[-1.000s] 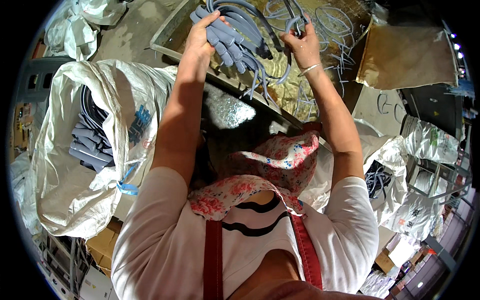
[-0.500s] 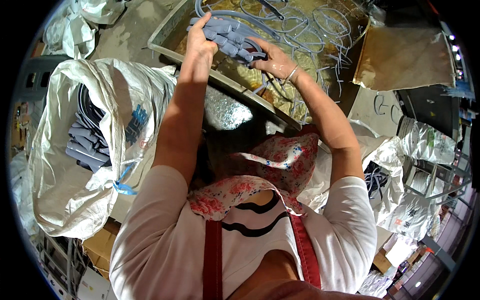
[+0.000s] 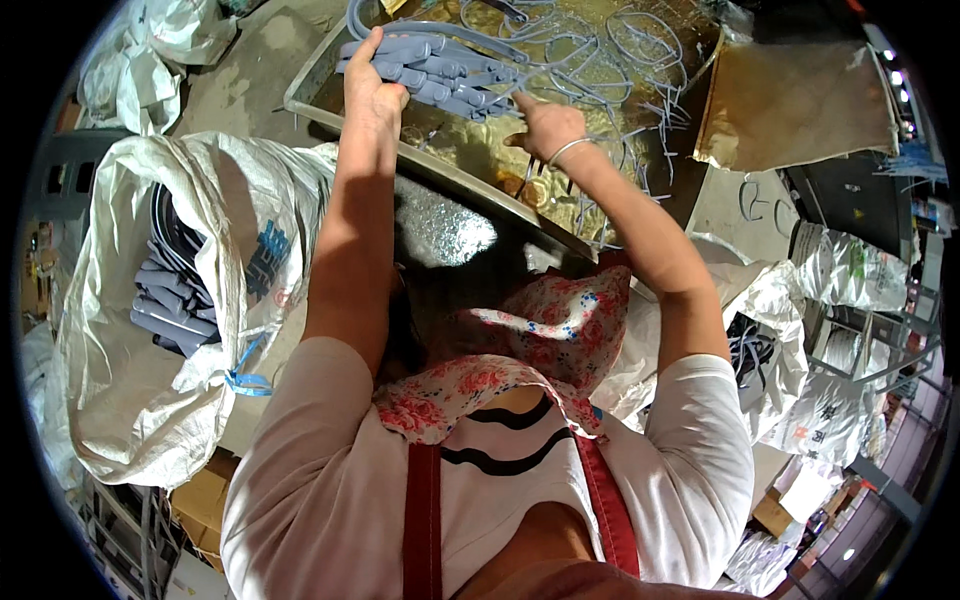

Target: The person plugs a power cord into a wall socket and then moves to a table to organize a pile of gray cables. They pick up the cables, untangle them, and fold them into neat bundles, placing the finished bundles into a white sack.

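Straps, grey bundle, over metal tray, both hands on it.
Sack at left holds more grey straps; left hand grips bundle's end, right hand half-curled, fingertips touching its other end.

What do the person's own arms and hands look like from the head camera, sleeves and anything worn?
Both forearms are bare, with short white sleeves ending above the elbows. No gloves on the left hand or right hand. A thin silver bangle circles the right wrist. No watch or rings visible.
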Demonstrator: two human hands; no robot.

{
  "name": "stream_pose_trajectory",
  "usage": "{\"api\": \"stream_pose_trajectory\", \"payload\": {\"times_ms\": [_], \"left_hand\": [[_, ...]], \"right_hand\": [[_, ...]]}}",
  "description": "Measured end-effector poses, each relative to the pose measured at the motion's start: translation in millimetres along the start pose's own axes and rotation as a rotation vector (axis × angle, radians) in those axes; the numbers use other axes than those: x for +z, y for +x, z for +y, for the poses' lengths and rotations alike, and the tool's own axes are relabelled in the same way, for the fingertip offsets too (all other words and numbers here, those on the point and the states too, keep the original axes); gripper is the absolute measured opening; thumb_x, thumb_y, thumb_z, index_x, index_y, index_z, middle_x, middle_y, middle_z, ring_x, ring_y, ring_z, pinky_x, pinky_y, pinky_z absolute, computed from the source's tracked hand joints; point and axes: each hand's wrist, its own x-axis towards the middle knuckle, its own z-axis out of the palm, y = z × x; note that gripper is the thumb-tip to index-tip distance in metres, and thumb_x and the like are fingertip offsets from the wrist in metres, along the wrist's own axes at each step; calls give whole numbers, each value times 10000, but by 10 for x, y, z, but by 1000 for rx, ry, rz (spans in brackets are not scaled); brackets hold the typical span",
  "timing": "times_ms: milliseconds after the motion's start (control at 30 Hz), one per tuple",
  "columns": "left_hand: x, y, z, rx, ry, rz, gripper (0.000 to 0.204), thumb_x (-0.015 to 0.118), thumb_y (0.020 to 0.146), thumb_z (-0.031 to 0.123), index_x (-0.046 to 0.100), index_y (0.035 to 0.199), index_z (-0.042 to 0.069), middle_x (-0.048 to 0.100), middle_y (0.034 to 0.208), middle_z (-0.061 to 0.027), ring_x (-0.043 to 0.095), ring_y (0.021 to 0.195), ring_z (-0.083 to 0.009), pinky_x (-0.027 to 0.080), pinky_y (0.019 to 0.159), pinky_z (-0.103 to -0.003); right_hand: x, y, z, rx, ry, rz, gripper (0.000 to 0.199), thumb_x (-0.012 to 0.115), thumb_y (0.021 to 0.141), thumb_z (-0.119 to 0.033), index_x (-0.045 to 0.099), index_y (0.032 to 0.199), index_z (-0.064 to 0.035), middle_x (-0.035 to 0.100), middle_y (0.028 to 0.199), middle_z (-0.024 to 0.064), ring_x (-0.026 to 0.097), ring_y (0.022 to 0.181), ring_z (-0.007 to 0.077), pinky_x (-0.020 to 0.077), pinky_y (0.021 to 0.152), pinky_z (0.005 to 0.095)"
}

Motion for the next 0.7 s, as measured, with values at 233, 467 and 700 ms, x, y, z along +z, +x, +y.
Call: {"api": "stream_pose_trajectory", "payload": {"times_ms": [233,467,700], "left_hand": [[-132,158,120,-95,-19,87,127,609,796,132,575,865,31,630,861,-107,614,780,-266,488,741,-442],[-67,127,45,-83,-9,18,147,587,814,149,571,883,21,630,880,-118,618,793,-277,492,737,-472],[-160,141,-180,-178,-36,13,165,552,837,184,570,887,28,634,865,-137,610,751,-309,481,718,-489]], "right_hand": [[165,-34,68,157,263,422,488,591,719,-138,422,1169,-61,590,860,205,606,788,278,477,608,402],[-59,-140,526,235,994,69,313,624,794,-290,611,731,16,592,596,105,548,497,164,440,513,312],[-854,-1412,-115,-670,-26,276,159,575,581,-103,512,721,-62,506,659,70,524,700,236,442,584,343]]}}
